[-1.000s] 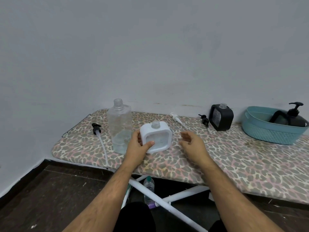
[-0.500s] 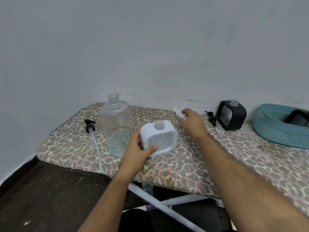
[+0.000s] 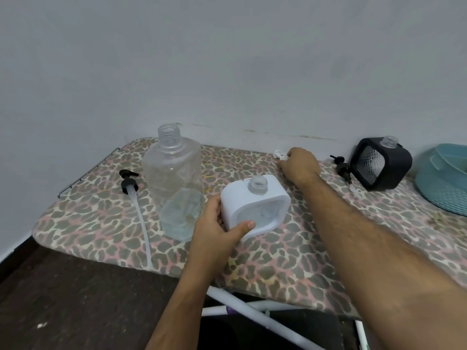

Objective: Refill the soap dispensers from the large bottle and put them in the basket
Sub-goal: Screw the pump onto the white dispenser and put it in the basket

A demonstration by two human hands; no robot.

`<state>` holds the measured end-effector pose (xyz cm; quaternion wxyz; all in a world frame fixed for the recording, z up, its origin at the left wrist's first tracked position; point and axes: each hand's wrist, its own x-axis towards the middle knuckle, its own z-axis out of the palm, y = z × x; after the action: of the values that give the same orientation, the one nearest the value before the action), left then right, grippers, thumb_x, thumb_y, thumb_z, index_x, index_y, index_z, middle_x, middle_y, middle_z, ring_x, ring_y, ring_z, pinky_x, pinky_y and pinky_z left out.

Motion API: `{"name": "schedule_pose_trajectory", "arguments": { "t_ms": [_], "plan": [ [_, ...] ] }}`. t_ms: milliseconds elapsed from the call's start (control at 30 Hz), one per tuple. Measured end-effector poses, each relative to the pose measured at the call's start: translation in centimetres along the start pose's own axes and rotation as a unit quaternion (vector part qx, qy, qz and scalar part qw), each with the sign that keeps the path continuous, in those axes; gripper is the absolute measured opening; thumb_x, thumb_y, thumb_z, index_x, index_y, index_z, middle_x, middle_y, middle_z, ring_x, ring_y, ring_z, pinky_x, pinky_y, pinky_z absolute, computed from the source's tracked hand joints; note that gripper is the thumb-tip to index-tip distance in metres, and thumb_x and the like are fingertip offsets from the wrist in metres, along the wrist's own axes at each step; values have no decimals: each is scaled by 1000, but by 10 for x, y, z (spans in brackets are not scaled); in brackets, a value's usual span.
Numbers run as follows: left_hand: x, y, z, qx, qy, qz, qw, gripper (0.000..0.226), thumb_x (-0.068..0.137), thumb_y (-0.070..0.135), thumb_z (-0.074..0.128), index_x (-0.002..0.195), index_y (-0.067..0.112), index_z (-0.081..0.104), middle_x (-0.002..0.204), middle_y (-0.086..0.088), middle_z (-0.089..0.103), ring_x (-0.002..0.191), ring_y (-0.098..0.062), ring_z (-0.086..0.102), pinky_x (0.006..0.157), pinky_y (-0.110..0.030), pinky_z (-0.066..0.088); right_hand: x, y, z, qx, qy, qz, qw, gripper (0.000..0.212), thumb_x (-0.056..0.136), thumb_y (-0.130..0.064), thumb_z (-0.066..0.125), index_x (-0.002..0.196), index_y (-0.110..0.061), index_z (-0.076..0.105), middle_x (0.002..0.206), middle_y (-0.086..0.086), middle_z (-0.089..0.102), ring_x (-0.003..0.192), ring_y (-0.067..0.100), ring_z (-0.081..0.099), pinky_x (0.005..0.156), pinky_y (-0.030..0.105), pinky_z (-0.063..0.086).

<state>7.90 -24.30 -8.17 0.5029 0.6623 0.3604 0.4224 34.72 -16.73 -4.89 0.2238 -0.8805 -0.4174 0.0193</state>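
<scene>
A white square soap dispenser [image 3: 255, 198] stands uncapped on the leopard-print board [image 3: 252, 258], and my left hand [image 3: 217, 228] grips its left side with the thumb across the front. Just left of it stands the large clear bottle [image 3: 174, 183], open at the top, with a little liquid at the bottom. At the back of the board my right hand [image 3: 299, 165] closes its fingers on the white pump head [image 3: 279, 155]. A black square dispenser [image 3: 381, 165], also uncapped, stands at the back right, beside the teal basket [image 3: 444, 183].
A black pump with a long tube [image 3: 131, 188] lies left of the large bottle. A smaller black pump [image 3: 342, 168] lies beside the black dispenser. The wall runs close behind the board. White legs [image 3: 252, 309] and dark floor show below the front edge.
My right hand has reached from beside the white dispenser to the back of the board and closed on the white pump. The view has shifted left and closer.
</scene>
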Motion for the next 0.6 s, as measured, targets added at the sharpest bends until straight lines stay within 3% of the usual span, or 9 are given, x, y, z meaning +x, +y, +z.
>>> {"name": "schedule_pose_trajectory", "arguments": {
  "t_ms": [233, 333, 400, 500, 600],
  "plan": [
    [-1, 3, 0, 21, -7, -1, 1000, 51, 68, 42, 82, 105, 60, 51, 113, 19, 64, 104, -3, 63, 86, -37, 58, -31, -3, -15, 10, -27, -1, 1000, 16, 79, -27, 71, 89, -15, 71, 83, 4, 71, 78, 24, 67, 63, 28, 49],
    [-3, 8, 0, 30, -21, -8, 999, 52, 69, 40, 83, 104, 59, 50, 113, 19, 64, 104, -3, 63, 87, -36, 57, -55, 2, -29, 57, -53, 2, 997, 10, 76, -22, 72, 72, -13, 68, 66, 0, 66, 62, 18, 62, 53, 24, 41],
    [-6, 11, 0, 30, -35, -12, 999, 55, 72, 33, 85, 109, 54, 50, 114, 17, 65, 104, -2, 64, 86, -32, 57, -70, 9, -43, 124, -62, 5, 990, 23, 76, -20, 73, 60, -14, 58, 55, -3, 57, 53, 16, 52, 49, 25, 34],
    [-10, 16, 0, 39, -56, -7, 998, 61, 75, 27, 84, 124, 39, 50, 117, 14, 65, 103, -1, 64, 81, -25, 56, -91, 21, -74, 232, -43, -4, 972, 25, 75, -24, 78, 67, -7, 62, 61, 2, 58, 57, 18, 50, 56, 27, 39],
    [-12, 19, 1, 47, -71, 1, 996, 65, 77, 25, 83, 127, 39, 45, 114, 13, 65, 101, -2, 64, 76, -21, 54, -111, 25, -111, 356, -24, -26, 934, 22, 78, -22, 79, 77, -3, 68, 73, 10, 66, 64, 20, 57, 62, 34, 46]
  ]
}}
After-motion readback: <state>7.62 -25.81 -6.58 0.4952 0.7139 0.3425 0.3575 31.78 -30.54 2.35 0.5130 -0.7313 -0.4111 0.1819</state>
